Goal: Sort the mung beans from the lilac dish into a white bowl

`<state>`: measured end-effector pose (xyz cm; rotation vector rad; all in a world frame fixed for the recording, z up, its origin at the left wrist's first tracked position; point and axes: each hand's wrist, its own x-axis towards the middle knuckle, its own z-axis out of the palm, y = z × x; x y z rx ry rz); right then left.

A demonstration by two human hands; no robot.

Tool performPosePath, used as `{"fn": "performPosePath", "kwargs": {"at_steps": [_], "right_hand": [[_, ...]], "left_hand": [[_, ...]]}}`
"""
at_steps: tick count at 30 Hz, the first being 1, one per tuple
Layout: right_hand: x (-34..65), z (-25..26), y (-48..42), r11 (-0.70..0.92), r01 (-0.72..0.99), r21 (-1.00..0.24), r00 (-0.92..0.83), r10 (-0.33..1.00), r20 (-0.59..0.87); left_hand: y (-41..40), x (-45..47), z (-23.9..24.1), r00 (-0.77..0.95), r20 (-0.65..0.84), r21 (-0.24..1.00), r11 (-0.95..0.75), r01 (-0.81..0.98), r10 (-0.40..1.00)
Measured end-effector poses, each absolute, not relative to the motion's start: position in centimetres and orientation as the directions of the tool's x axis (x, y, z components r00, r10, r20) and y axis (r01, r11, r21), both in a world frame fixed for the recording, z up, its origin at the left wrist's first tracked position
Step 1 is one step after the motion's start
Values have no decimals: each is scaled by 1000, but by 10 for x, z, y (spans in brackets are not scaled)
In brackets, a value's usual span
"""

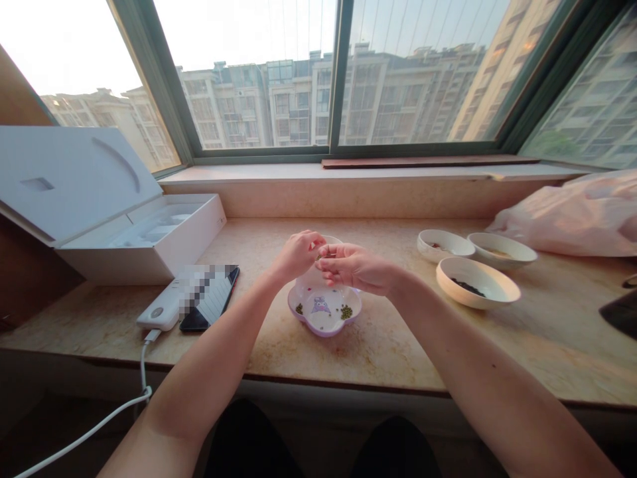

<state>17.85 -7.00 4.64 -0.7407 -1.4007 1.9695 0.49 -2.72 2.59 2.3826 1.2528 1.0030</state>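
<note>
- The small green beans (pixel 347 312) lie in a white dish with a purple edge (pixel 324 332), in the middle of the counter (pixel 398 352).
- The left hand (pixel 297 255) and right hand (pixel 354 267) are together just above the dish. They pinch a small dark bit (pixel 319 255).
- On the right are three round bowls (pixel 478 282). The nearest one has dark stuff in it.
- Far right lies a pink plastic bag (pixel 562 219).
- On the left sit an open white box (pixel 194 232), a white power bank (pixel 158 309) with a white cable (pixel 142 378), and a black phone (pixel 212 299).
</note>
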Motion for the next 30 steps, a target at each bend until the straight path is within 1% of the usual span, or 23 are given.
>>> {"fn": "performPosePath", "kwargs": {"at_steps": [3,8,12,14,20,23,26,30], "right_hand": [[180,50,-71,-282,-194,-939,-660,746,-88],[179,53,-71,-271,-246,-931,-591,803,-77],[177,56,-73,-244,-342,-907,-538,842,-23],[175,56,-74,-226,-390,-893,-526,851,14],[175,56,-77,-154,-450,-880,-527,841,122],[175,57,-77,-130,-470,-873,-527,834,160],[177,60,-78,-119,-499,-858,-525,829,190],[179,62,-80,-109,-512,-852,-524,826,209]], "left_hand": [[-31,6,29,422,445,517,-611,599,790],[-34,8,31,459,438,512,-634,579,773],[-36,10,31,493,436,561,-656,505,753],[-37,10,31,498,434,568,-657,495,751],[-37,12,28,559,439,480,-709,516,704],[-37,11,26,587,423,487,-719,495,690],[-40,8,28,649,342,563,-701,437,679],[-47,4,32,810,99,623,-670,403,579]]}}
